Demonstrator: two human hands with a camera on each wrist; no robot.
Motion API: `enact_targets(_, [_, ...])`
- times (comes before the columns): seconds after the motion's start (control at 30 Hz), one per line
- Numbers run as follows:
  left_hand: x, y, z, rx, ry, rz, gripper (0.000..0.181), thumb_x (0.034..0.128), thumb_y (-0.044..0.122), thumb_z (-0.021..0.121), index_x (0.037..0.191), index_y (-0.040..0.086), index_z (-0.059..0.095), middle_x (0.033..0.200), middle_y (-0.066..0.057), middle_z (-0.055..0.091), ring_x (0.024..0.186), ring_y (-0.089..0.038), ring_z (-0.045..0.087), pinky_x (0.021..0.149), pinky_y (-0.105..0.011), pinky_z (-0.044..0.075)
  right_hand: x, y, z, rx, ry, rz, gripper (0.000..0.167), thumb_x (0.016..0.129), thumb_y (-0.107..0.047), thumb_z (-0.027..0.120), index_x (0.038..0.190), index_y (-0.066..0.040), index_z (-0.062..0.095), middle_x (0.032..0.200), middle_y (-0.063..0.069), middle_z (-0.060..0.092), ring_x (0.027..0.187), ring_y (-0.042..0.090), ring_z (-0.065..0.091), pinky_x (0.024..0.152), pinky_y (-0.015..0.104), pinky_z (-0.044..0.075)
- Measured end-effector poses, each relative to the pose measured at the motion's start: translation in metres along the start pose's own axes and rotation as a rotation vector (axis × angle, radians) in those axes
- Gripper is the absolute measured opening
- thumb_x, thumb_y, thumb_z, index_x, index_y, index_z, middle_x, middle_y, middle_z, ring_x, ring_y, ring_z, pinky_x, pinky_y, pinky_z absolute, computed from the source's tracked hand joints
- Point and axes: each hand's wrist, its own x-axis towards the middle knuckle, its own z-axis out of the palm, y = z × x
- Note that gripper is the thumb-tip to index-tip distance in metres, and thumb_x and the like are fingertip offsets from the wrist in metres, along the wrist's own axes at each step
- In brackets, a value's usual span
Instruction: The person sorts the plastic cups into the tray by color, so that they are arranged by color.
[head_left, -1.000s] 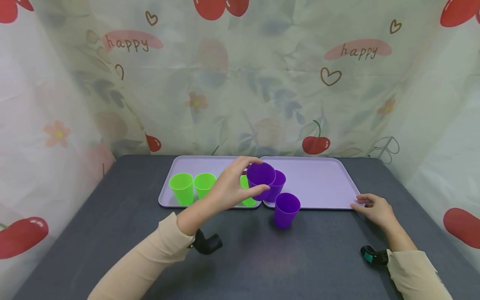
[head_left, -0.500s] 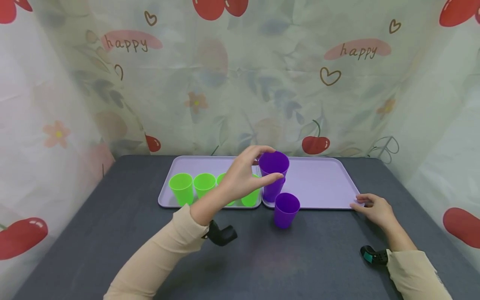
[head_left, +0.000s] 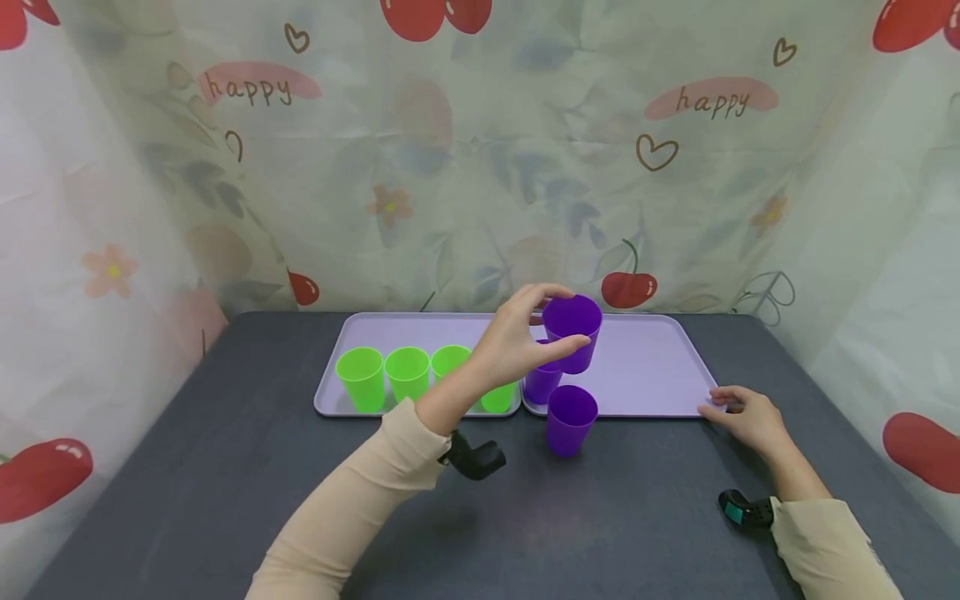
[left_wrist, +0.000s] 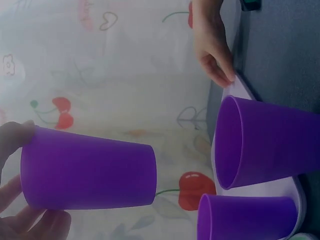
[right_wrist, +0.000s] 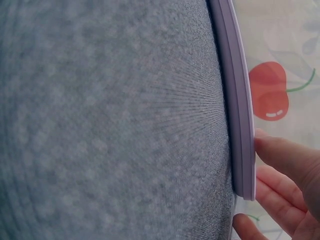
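Observation:
My left hand (head_left: 513,337) holds a purple cup (head_left: 585,327) by its rim, thumb on the near side and fingers on the far side. The cup hangs upright above the left part of the right-hand lilac tray (head_left: 652,367). Below it, a second purple cup (head_left: 542,387) stands on that tray's left end. On the table just in front of the tray is a third purple cup (head_left: 570,425). At the tray's front right corner, my right hand (head_left: 750,421) grips the edge; the right wrist view shows thumb and fingers at the rim (right_wrist: 239,100).
Left of this tray lies another lilac tray (head_left: 405,327) with several green cups (head_left: 361,383) along its front; my left forearm partly hides some. A patterned curtain (head_left: 480,167) hangs behind the dark table (head_left: 187,467). A thin looped wire (head_left: 765,296) shows at the back right.
The left hand has carried the purple cup rightwards, from over the gap between the trays to above the right tray, and slightly up. The right hand has stayed at the corner.

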Motion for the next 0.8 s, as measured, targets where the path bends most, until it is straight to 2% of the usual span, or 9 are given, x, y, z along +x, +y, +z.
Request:
enact_targets(0.17, [0.007, -0.004, 0.008, -0.030, -0.020, -0.023, 0.050, 0.0782, 0.025, 0.074, 0.122, 0.013, 0.054, 0.124, -0.002, 0.054, 0.111, -0.015, 0.055, 0.093, -0.023, 0.049, 0.000, 0.000, 0.000, 0.003, -0.006, -0.005, 0.051, 0.088, -0.032, 0.063, 0.116, 0.010, 0.055, 0.115, 0.032, 0.059, 0.106, 0.046, 0.056, 0.074, 0.037, 0.050])
enact_targets(0.4, [0.020, -0.012, 0.023, -0.014, -0.052, 0.001, 0.046, 0.0777, 0.023, 0.075, 0.117, 0.010, 0.055, 0.119, -0.003, 0.056, 0.109, -0.014, 0.055, 0.093, -0.021, 0.048, 0.000, 0.000, -0.001, 0.000, 0.011, -0.011, 0.050, 0.088, -0.031, 0.064, 0.115, 0.010, 0.055, 0.114, 0.031, 0.060, 0.104, 0.046, 0.057, 0.070, 0.031, 0.048])
enact_targets(0.67, [0.029, -0.027, 0.042, 0.116, -0.099, -0.006, 0.048, 0.0747, 0.030, 0.078, 0.113, 0.011, 0.055, 0.116, -0.003, 0.058, 0.108, -0.017, 0.056, 0.094, -0.027, 0.048, -0.001, 0.001, 0.001, 0.006, 0.007, -0.009, 0.050, 0.088, -0.031, 0.063, 0.116, 0.010, 0.055, 0.115, 0.031, 0.059, 0.106, 0.046, 0.057, 0.072, 0.032, 0.049])
enact_targets(0.8, [0.032, -0.033, 0.051, 0.180, -0.120, -0.018, 0.049, 0.0751, 0.034, 0.077, 0.113, 0.012, 0.055, 0.117, -0.002, 0.058, 0.108, -0.016, 0.055, 0.091, -0.024, 0.047, -0.001, 0.000, 0.000, 0.015, -0.007, -0.003, 0.051, 0.088, -0.032, 0.062, 0.117, 0.010, 0.054, 0.116, 0.032, 0.058, 0.106, 0.046, 0.056, 0.077, 0.041, 0.051])
